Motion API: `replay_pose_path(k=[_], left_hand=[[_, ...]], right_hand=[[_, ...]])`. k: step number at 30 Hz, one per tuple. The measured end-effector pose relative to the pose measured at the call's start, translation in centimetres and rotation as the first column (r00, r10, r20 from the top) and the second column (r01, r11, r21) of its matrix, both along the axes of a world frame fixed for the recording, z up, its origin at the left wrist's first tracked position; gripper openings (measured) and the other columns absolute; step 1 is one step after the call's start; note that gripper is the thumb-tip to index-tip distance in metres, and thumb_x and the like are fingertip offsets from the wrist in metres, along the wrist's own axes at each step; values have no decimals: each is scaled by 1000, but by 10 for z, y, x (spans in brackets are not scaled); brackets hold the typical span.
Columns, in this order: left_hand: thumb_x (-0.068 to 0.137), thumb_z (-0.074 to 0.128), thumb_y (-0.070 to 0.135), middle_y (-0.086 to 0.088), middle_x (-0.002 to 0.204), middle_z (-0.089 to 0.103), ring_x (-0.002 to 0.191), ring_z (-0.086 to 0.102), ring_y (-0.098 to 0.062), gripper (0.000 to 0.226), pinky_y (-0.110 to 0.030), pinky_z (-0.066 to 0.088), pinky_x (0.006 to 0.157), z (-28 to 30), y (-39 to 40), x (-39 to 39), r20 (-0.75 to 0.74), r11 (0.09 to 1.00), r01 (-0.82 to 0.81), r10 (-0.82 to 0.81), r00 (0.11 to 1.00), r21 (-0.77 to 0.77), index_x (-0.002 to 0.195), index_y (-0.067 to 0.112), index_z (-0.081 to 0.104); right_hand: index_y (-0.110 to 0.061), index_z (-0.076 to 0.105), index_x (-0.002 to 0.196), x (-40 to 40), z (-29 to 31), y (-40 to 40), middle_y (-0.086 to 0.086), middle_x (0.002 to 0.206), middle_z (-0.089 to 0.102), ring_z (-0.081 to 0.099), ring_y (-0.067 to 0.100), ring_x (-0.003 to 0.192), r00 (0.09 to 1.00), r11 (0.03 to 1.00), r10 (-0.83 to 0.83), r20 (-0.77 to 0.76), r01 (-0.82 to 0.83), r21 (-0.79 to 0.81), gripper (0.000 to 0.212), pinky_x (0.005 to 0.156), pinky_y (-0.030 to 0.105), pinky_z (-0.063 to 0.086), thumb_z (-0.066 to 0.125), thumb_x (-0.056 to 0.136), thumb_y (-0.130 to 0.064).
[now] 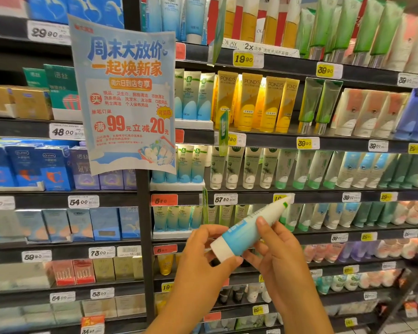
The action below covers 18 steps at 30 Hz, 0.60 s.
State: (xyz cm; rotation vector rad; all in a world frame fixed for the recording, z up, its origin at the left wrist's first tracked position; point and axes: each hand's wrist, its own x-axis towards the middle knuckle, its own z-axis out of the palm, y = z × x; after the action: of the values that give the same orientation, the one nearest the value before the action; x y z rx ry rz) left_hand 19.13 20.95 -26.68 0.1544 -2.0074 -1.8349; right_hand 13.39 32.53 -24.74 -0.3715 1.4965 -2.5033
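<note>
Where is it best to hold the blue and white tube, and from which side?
Grip the tube around its thick blue middle, from the lower right, as the right hand does. It lies tilted, cap low, thin end high; the left hand holds the cap.

A white and blue plastic squeeze tube [249, 227] is held in the air, tilted on a diagonal. Its broad white cap points down and to the left, and its flat crimped end rises to the upper right. Above the cap runs a light-blue band with white lettering, too blurred to read. The rest of the body is white, with a small green mark near the crimp. The cap seems closed. The left hand [203, 256] pinches the cap end, and the right hand [275, 251] grips the blue middle.
</note>
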Motion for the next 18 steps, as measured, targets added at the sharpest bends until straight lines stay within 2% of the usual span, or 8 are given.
replay_pose_path(k=[3,5,8,11,14,18], left_hand=[[69,79,7,7,104,58,93,63,-6,47,-19,53,72,0,2,1,-44,996,-18,15,999,-83,92,43,58],[69,79,9,12,104,56,94,59,0,47,-19,52,79,1,5,1,-72,988,-37,27,997,-148,93,42,56],[70,79,9,15,103,54,95,56,2,46,-21,51,83,2,9,1,-106,980,-53,33,994,-193,96,39,56],[70,78,9,15,103,54,95,55,3,46,-21,50,84,2,11,0,-112,979,-50,28,993,-200,96,39,55],[69,79,9,16,102,54,95,54,4,47,-18,49,82,3,12,0,-117,977,-59,36,992,-205,96,39,55],[69,79,9,17,102,53,94,52,7,48,-13,47,80,3,14,2,-115,969,-79,54,992,-232,97,39,54]], right_hand=[[-12,63,99,0,1,3,5,83,72,67,18,79,999,999,15,36,-13,-50,31,60,32,58,60,73,-29],[-9,61,101,0,2,4,5,80,72,69,18,75,999,997,24,48,-20,-75,33,60,33,58,59,73,-28],[-8,59,102,-1,2,6,7,81,72,69,18,76,998,995,20,61,-14,-97,34,61,34,59,57,74,-26],[-8,59,102,-1,2,8,7,83,73,67,21,80,998,995,7,54,-2,-97,32,64,34,59,57,75,-25],[-7,59,106,-1,1,9,6,83,73,68,19,79,998,996,-3,55,9,-93,22,60,32,59,50,89,-20],[-7,56,116,1,1,8,5,86,74,70,16,79,999,995,6,50,-1,-98,27,58,30,57,46,94,-20]])
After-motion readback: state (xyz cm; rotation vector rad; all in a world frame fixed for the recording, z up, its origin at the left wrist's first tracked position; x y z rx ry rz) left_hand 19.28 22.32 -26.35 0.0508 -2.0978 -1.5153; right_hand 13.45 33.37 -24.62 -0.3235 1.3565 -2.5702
